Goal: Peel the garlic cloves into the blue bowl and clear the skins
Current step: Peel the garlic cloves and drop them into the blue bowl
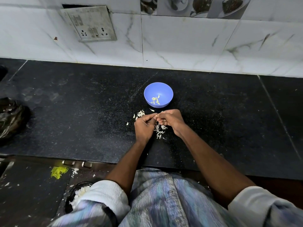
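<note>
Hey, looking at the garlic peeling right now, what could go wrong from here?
The skins lie loose right beside the blue bowl, so some could get swept in with the peeled cloves. The clove, pinched between left hand and right hand, might slip onto the counter.

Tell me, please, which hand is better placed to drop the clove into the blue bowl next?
Probably the right hand: it sits directly below the blue bowl, nearer than the left hand. Both pinch the clove.
</note>
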Available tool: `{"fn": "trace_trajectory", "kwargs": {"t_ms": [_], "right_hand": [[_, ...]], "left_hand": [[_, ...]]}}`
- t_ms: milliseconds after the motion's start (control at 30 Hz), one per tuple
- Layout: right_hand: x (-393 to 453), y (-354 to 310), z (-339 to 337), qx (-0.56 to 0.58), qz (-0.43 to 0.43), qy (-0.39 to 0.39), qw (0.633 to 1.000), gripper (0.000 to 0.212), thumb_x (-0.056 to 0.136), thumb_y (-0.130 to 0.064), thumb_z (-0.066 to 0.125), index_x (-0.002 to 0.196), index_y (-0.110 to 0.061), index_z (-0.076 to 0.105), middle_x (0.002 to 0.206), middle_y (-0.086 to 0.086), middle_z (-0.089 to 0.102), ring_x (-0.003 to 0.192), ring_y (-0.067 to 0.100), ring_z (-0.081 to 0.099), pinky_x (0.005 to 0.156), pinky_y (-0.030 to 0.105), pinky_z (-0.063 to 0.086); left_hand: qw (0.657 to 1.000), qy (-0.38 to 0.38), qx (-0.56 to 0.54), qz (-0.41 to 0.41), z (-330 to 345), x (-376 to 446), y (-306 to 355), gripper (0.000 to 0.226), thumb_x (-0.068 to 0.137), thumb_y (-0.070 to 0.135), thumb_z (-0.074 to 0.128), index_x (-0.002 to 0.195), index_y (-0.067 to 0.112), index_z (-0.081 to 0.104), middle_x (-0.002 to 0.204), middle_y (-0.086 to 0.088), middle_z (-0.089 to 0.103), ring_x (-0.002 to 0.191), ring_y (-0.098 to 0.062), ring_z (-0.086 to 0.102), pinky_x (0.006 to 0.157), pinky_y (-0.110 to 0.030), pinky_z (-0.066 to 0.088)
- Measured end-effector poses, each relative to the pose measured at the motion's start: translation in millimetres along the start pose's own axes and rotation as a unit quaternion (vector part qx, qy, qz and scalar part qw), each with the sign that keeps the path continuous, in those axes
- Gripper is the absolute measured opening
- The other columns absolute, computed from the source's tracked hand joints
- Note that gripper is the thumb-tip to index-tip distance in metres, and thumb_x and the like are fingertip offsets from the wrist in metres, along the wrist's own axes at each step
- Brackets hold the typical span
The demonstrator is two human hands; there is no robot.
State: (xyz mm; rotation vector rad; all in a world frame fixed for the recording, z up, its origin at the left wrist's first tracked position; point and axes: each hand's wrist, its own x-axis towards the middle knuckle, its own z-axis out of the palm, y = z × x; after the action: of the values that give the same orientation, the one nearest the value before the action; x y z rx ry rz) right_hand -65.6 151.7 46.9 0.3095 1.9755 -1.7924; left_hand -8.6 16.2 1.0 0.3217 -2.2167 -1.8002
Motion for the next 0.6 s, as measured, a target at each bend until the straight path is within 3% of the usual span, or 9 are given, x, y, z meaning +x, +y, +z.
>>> {"fn": "trace_trajectory", "kwargs": {"t_ms": [233,467,600], "right_hand": [[2.0,3.1,0.6,-0.019,-0.02,-0.003,1.0,0.009,0.09,-0.003,0.07,0.092,0.005,0.075,0.076,0.015,0.074,0.063,0.012,0.064,0.063,0.023,0.055],[1.2,4.2,-0.9,-0.021,-0.027,-0.005,0.999,0.011,0.09,0.001,0.069,0.095,0.008,0.074,0.077,0.015,0.073,0.063,0.012,0.063,0.061,0.022,0.054],[2.2,4.1,-0.5,-0.085,-0.039,-0.001,0.996,0.013,0.094,-0.005,0.062,0.095,0.003,0.073,0.072,0.007,0.069,0.063,0.01,0.059,0.058,0.022,0.049]], "left_hand": [[0.999,0.021,0.04,0.021,-0.3,-1.2,0.2,0.021,0.093,0.005,0.073,0.109,0.015,0.084,0.099,0.005,0.081,0.088,-0.007,0.076,0.078,-0.024,0.059],[0.998,0.023,0.054,0.028,-0.2,-0.4,-0.7,0.021,0.093,0.004,0.073,0.108,0.015,0.084,0.098,0.007,0.081,0.089,-0.004,0.075,0.078,-0.019,0.057],[0.998,0.012,0.052,0.033,2.3,0.7,0.0,0.019,0.094,0.006,0.074,0.109,0.014,0.084,0.1,0.005,0.081,0.091,-0.005,0.075,0.082,-0.022,0.059]]}}
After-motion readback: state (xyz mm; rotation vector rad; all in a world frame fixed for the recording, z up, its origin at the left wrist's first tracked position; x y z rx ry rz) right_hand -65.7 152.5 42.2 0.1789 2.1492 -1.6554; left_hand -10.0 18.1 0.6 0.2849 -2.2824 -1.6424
